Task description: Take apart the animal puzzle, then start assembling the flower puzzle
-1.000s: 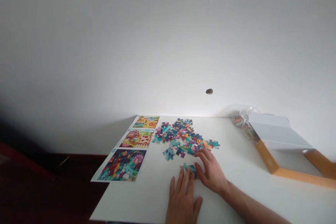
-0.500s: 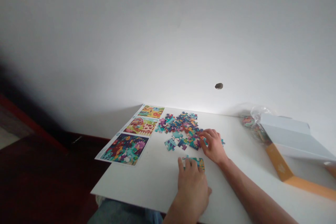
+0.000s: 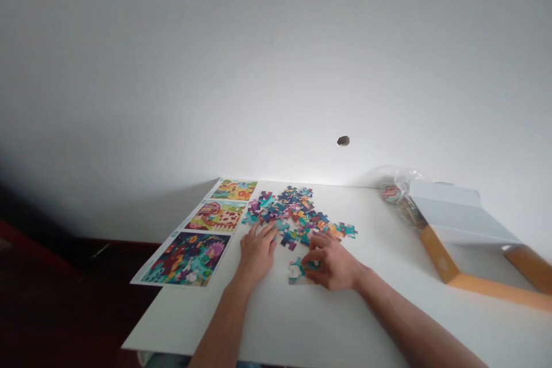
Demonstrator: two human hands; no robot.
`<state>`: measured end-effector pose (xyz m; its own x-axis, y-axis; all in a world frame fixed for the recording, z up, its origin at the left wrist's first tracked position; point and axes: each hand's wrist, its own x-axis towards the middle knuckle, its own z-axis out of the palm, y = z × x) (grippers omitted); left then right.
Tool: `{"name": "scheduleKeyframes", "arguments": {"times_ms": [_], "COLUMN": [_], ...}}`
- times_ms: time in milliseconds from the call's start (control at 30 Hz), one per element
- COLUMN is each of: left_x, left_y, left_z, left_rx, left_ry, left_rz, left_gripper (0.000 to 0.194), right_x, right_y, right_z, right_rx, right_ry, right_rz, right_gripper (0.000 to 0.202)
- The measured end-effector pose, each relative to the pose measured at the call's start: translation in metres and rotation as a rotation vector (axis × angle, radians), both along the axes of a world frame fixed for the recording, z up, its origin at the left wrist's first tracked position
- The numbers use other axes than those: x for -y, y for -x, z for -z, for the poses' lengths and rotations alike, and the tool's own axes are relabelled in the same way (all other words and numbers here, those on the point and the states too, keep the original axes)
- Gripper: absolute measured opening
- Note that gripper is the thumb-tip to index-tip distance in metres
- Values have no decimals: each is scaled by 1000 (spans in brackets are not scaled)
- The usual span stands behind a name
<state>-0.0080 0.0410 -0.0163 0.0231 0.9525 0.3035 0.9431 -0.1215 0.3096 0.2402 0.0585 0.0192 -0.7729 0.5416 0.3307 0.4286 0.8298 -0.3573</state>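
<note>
Where the view is darkest, at the far left, a dark floor (image 3: pixel 43 316) is seen below the level of the white table (image 3: pixel 194 319). Along the table's left edge a picture sheet (image 3: pixel 196 230) is laid, its near left corner extended past the edge. Three coloured scenes are printed on it, one behind another: a dark one nearest, a farm scene with a red barn in the middle, and a yellow one farthest. To the right of the sheet, the left hand (image 3: pixel 257 253) is held palm down, its fingers stretched forward and slightly spread, the thumb kept apart from them; the near left side of a heap of puzzle pieces (image 3: pixel 297 207) is met by the fingertips. This heap is spread loosely across the middle of the table. Nearer the table's front, a small group of pieces (image 3: pixel 295 272) is partly covered by the right hand (image 3: pixel 311 264), whose fingers are bent down over it; whether a piece is pinched there cannot be told. Farther right, a dark hole (image 3: pixel 343 141) is seen in the white wall (image 3: pixel 276 69). Beyond it, a clear plastic bag (image 3: pixel 403 195) with colourful contents is placed beside an opened box (image 3: pixel 452 276), whose outer sides are coloured orange.
</note>
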Motion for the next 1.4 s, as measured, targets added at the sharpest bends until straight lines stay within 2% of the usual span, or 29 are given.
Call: {"name": "scheduleKeyframes", "arguments": {"times_ms": [100,233,333,500,667,767,900,967,1033,1100,1200,1367,1400], "left_x": [3,5,4,-4,-17,-19,-12,-5,2,8,12,13,13], "left_y": [-7,-7,-7,-10,-8,-3,-1,-6,-15,-25,-34,-35,-35], "left_z": [-1,-3,-3,-5,-7,-6,-10,-13,-16,-19,-23,-28,-28], "left_rx": [9,35,34,58,127,275,669,888,1036,1089,1124,1145,1148], "left_ry": [1,-23,-20,33,52,-37,-187,-133,5,76,81,151,163], "left_rz": [-11,-44,-55,-71,-67,-34,54,142,233,268,229,167,167], "left_gripper": [49,30,36,34,49,48,41,39,41,36,29,22,23], "right_x": [-1,-1,0,-2,-5,-5,-7,-7,-6,-4,-1,2,2], "right_y": [-2,-3,-2,-2,-1,1,3,5,7,9,10,9,8], "right_z": [2,2,3,6,8,8,6,6,6,7,9,10,10], "right_rx": [9,-26,-71,-148,-163,-182,-247,-268,-272,-265,-253,-259,-265], "right_ry": [25,60,81,113,144,151,173,201,236,257,277,296,305], "right_rz": [-25,-34,-34,-39,-22,-2,98,155,159,130,124,91,79], "right_gripper": [12,10,11,13,14,15,17,27,32,22,30,20,24]}}
